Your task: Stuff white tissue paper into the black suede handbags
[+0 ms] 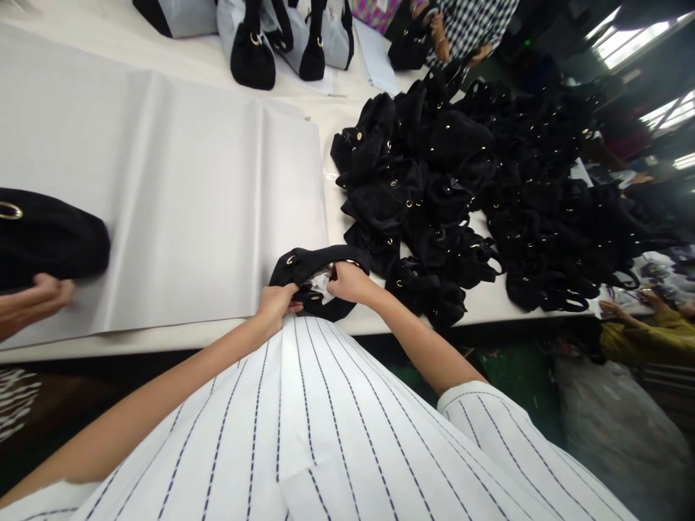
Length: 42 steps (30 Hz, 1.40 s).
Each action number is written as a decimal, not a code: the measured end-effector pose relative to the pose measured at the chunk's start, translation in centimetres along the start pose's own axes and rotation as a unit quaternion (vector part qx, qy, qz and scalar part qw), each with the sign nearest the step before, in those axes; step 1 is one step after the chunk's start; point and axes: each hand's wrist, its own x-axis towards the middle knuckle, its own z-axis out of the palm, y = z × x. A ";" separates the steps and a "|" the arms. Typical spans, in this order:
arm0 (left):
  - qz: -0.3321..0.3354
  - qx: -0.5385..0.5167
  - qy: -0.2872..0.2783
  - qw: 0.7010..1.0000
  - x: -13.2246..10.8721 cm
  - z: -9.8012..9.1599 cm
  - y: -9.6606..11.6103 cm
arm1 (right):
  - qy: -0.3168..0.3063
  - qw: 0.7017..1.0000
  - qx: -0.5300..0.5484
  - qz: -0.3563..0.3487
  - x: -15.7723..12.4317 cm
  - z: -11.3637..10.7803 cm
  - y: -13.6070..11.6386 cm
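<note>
A black handbag (pixel 339 310) with gold rings lies at the table's front edge, right against my striped shirt. My left hand (pixel 276 304) is closed on the near left rim of the bag's mouth, thumb on top. My right hand (pixel 350 282) reaches into the opening from the right, its fingers curled at some white crumpled filling (pixel 320 284). Its fingertips are partly hidden inside the bag. The bag's black handle (pixel 342 253) arches over behind my right hand.
A large white sheet (pixel 200 181) covers the table's left part. A co-worker's hand (pixel 38 297) holds another black bag (pixel 48 239) there. Black bags (pixel 428 174) are piled at right. Grey-and-black bags (pixel 253 51) stand at the back, near a person in a checked shirt (pixel 478 25).
</note>
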 end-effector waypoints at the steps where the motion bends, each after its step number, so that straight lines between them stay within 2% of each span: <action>1: -0.034 0.005 -0.023 0.999 -0.2 0.0 0.1 | -0.018 1.000 -0.003 -0.021 -0.8 -0.3 0.0; 4: -0.086 0.059 -0.067 0.992 -0.6 0.2 0.5 | -0.034 0.996 -0.047 -0.070 -2.7 -1.0 -0.1; 6: -0.092 0.090 -0.104 0.986 -0.7 0.7 0.7 | -0.018 0.995 -0.072 -0.067 -2.9 -1.0 0.1; 8: -0.094 0.097 -0.128 0.983 -0.8 1.1 0.8 | -0.013 0.997 -0.053 -0.057 -2.2 -0.6 0.5; 12: -0.083 0.094 -0.123 0.984 -1.1 1.4 0.7 | -0.008 0.995 0.052 -0.082 0.0 0.3 1.6; 15: -0.063 0.108 -0.127 0.984 -1.4 1.3 0.6 | 0.019 0.993 0.084 -0.082 1.3 0.4 2.3; 19: -0.027 0.126 -0.138 0.982 -1.3 1.1 0.4 | 0.073 0.995 0.022 -0.064 2.4 0.4 2.1; 22: -0.039 0.103 -0.132 0.985 -1.2 1.1 0.3 | 0.113 0.988 -0.068 -0.085 2.3 1.4 1.0; 25: -0.014 0.070 -0.101 0.992 -1.3 0.9 -0.1 | 0.057 0.978 -0.137 -0.144 1.5 3.0 -0.3; 27: 0.033 0.080 -0.073 0.994 -1.4 0.7 -0.4 | 0.004 0.976 -0.143 -0.167 1.0 3.5 -0.7; 29: 0.085 0.119 -0.046 0.988 -1.4 0.4 -0.5 | -0.021 0.977 -0.121 -0.174 0.8 3.4 -0.4; 32: 0.163 0.212 -0.021 0.963 -1.4 0.0 -0.3 | -0.061 0.979 -0.056 -0.185 0.8 2.2 0.7; 36: 0.252 0.342 0.003 0.905 -1.8 -0.2 0.1 | -0.128 0.979 0.021 -0.156 1.4 1.6 1.4; 38: 0.290 0.382 0.013 0.878 -2.0 -0.1 0.2 | -0.103 0.985 0.006 -0.136 2.1 2.8 0.8; 40: 0.316 0.410 0.024 0.855 -2.1 -0.1 0.2 | -0.050 0.992 -0.038 -0.105 3.0 4.5 -0.2; 42: 0.317 0.430 0.033 0.845 -1.9 -0.3 0.3 | -0.018 0.995 -0.070 -0.066 3.9 6.2 -1.3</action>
